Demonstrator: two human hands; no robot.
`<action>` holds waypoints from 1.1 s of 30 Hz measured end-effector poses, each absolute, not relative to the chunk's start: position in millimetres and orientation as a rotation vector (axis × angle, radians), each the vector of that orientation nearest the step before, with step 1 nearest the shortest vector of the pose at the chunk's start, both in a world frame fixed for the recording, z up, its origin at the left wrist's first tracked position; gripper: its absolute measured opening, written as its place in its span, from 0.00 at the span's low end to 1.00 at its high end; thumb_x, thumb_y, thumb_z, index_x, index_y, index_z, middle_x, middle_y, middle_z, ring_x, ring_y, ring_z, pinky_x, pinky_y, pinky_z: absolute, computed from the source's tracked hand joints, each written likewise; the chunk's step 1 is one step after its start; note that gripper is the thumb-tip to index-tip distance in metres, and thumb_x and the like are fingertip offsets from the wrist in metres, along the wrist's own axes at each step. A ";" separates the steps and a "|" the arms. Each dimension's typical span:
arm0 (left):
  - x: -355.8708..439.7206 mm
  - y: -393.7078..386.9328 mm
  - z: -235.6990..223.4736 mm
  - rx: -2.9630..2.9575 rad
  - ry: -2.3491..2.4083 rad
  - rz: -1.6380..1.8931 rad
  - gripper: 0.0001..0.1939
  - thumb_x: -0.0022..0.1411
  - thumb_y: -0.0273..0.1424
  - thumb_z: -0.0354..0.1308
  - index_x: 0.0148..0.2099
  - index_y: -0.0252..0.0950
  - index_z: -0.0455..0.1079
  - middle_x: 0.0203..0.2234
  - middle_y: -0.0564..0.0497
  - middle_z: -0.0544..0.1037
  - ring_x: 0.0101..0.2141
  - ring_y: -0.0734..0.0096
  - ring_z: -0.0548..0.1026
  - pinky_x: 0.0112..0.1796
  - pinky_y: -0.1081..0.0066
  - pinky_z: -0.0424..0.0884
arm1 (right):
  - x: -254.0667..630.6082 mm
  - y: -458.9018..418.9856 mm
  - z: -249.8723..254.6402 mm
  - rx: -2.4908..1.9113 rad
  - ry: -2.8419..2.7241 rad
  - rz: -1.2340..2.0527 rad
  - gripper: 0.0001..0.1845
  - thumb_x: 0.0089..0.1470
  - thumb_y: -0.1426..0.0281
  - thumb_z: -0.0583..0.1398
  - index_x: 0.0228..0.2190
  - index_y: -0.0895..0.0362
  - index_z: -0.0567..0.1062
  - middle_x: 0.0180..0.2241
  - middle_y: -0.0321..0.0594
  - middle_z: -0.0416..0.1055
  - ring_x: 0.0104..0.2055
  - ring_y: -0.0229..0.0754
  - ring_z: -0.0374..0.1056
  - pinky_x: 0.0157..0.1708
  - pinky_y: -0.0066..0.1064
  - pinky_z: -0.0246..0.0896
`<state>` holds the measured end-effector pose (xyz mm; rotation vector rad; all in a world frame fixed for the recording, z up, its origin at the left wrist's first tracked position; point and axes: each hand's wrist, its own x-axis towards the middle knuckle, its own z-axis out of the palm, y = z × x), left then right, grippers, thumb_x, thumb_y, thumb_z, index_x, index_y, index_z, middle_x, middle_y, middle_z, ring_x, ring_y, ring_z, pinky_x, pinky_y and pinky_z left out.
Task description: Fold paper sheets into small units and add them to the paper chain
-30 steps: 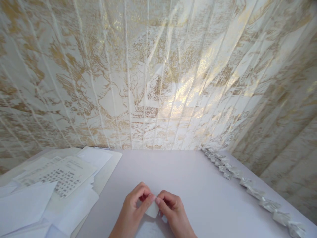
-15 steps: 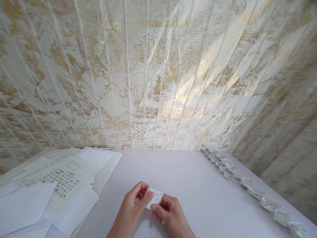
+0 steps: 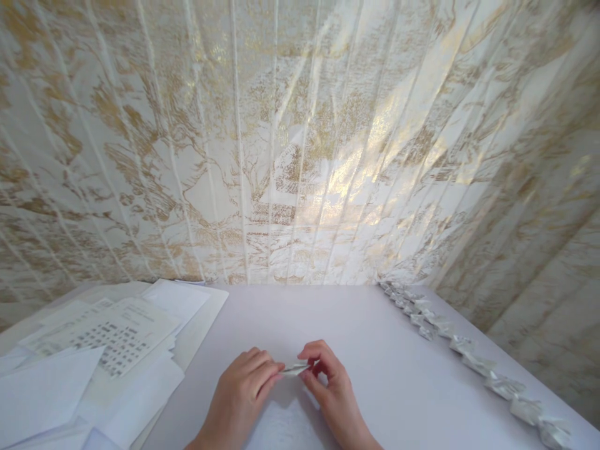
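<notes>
Curtain [image 3: 210, 156]: one, white, gold-patterned with trees and other scenery, marked by long narrow pleats; hung behind the far edge of the desk [image 3: 347, 325], with a further stretch beyond its right edge. Desk: one, pale lavender-white, smooth, plain. Light: soft, diffuse; bright golden sheen [image 3: 356, 169] on the curtain above the far edge, right of centre; right-hand stretch dimmer, greyer.

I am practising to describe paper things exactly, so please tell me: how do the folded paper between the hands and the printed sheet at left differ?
The folded paper looks small and narrow; the printed sheet is much larger and spread out.
The left hand holds the folded paper, with the right hand at its other end; the printed sheet lies among other papers.
Both are pale.
</notes>
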<state>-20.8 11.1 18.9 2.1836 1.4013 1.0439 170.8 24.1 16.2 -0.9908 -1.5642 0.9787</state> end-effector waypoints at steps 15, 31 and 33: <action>-32.5 -6.2 -7.9 2.455 1.383 0.997 0.21 0.58 0.18 0.52 0.49 0.45 0.70 0.46 0.52 0.76 0.46 0.68 0.75 0.47 0.69 0.74 | 177.6 13.0 19.5 -1.024 -2.118 0.714 0.27 0.38 0.88 0.57 0.40 0.56 0.72 0.43 0.41 0.67 0.47 0.45 0.63 0.52 0.37 0.55; -22.7 -4.4 9.3 2.308 1.622 0.779 0.08 0.62 0.21 0.53 0.32 0.37 0.67 0.33 0.52 0.72 0.36 0.64 0.71 0.38 0.65 0.68 | 172.4 19.8 13.5 -1.131 -2.173 0.575 0.11 0.52 0.83 0.63 0.30 0.54 0.77 0.33 0.36 0.71 0.38 0.41 0.64 0.40 0.30 0.58; -21.1 -3.1 10.5 2.295 1.641 0.765 0.08 0.63 0.22 0.52 0.32 0.37 0.67 0.32 0.52 0.72 0.36 0.64 0.71 0.38 0.64 0.67 | 170.3 21.0 15.2 -1.180 -2.151 0.577 0.11 0.52 0.83 0.63 0.30 0.55 0.77 0.32 0.36 0.71 0.38 0.41 0.64 0.40 0.31 0.58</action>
